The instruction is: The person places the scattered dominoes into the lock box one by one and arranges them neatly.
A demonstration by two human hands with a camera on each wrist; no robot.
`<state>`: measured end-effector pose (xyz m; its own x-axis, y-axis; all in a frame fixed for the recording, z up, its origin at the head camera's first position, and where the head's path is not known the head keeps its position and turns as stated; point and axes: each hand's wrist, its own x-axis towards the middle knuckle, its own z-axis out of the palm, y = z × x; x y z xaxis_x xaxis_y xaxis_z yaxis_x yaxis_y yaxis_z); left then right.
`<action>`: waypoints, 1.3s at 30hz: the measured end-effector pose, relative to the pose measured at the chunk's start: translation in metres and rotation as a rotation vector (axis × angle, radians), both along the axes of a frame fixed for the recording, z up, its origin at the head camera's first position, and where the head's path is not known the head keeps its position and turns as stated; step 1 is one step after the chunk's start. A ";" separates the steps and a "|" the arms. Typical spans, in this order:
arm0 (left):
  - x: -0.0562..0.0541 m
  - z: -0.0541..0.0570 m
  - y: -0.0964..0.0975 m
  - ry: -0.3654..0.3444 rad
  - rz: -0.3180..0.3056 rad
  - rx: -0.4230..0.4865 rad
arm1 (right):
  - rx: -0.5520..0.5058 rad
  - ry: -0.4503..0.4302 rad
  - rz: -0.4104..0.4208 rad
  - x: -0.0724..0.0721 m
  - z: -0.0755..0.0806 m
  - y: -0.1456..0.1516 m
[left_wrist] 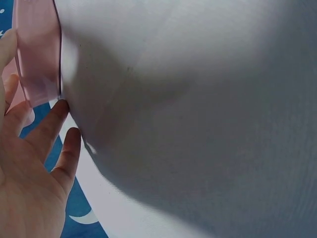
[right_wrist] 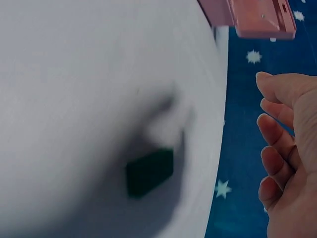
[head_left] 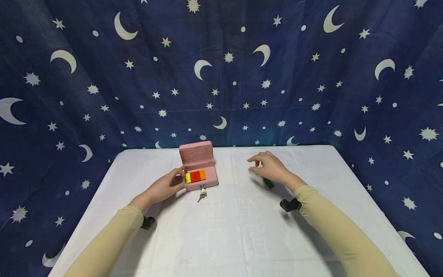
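Observation:
A pink metal cash box (head_left: 212,169) stands on the table with its lid (head_left: 197,152) raised. Inside, at the left, lie a yellow block (head_left: 188,178), red (head_left: 195,176) and an orange block (head_left: 202,175) side by side. Keys (head_left: 202,196) hang at the front of the box. My left hand (head_left: 164,187) touches the box's left side, thumb near the front corner, other fingers extended and spread in the left wrist view. To the right, my right hand (head_left: 271,167) hovers with loosely bent fingers, holding nothing. Below it a dark green block (right_wrist: 150,172) lies on the cloth, partly hidden in the head view.
White cloth covers the table (head_left: 221,238). A dark blue curtain (head_left: 228,88) with moons and stars hangs behind and along both sides. Black wrist cameras are strapped under both sleeves (head_left: 342,227).

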<state>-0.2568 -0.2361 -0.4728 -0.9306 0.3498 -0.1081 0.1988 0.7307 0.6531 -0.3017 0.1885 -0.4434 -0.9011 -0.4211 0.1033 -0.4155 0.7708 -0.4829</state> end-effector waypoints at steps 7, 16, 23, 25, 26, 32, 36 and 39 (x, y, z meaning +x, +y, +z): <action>0.000 0.000 0.000 0.013 0.004 -0.005 | -0.003 -0.062 -0.037 0.006 -0.005 0.026; 0.002 0.000 0.000 0.013 0.014 -0.015 | 0.002 -0.086 -0.035 0.014 -0.012 0.052; 0.002 0.001 0.001 0.008 0.015 -0.018 | -0.034 -0.119 0.021 0.015 -0.020 0.069; 0.002 0.001 0.001 0.009 0.012 -0.019 | -0.052 -0.138 0.038 0.016 -0.021 0.072; 0.002 0.000 0.001 0.010 0.010 -0.019 | -0.057 -0.147 0.046 0.016 -0.022 0.073; 0.003 0.000 0.001 0.020 0.006 -0.019 | -0.084 -0.202 0.058 0.019 -0.025 0.077; 0.003 0.000 0.001 0.022 0.006 -0.019 | -0.103 -0.248 0.050 0.021 -0.027 0.078; 0.002 0.000 0.001 0.022 0.005 -0.020 | -0.118 -0.275 0.049 0.021 -0.028 0.079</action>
<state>-0.2548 -0.2349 -0.4730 -0.9346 0.3430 -0.0947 0.2091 0.7448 0.6336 -0.2803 0.2674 -0.4718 -0.8809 -0.4645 -0.0908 -0.2925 0.6851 -0.6671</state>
